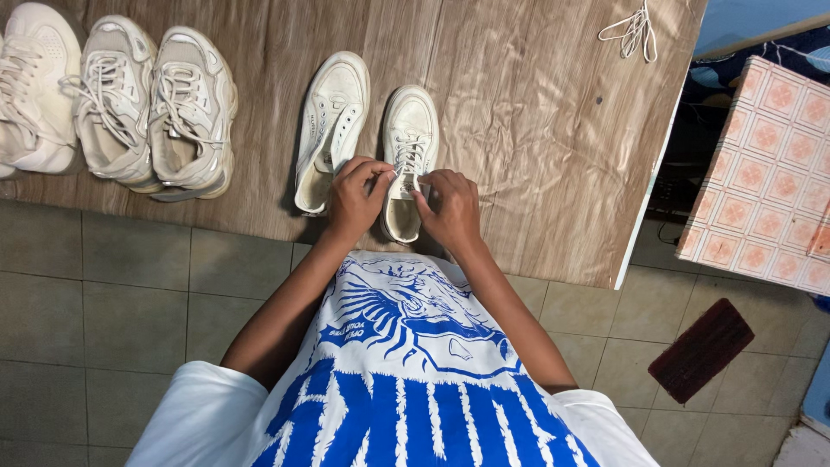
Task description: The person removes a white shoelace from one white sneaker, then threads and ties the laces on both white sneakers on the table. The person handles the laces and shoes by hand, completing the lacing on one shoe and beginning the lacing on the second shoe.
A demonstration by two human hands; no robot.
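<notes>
Nearest the person, both hands pinched the white lace of a white sneaker (410,147) at the near edge of the wood-grain surface (536,130): the left hand (356,201) and right hand (450,210) close together. Its unlaced mate (331,125) lay just beside it, three more pale sneakers (117,99) stood further left, and a loose lace (633,30) lay at the far edge.

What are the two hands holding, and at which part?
Both the left hand and the right hand pinch the lace ends of the white sneaker, near its tongue.
</notes>
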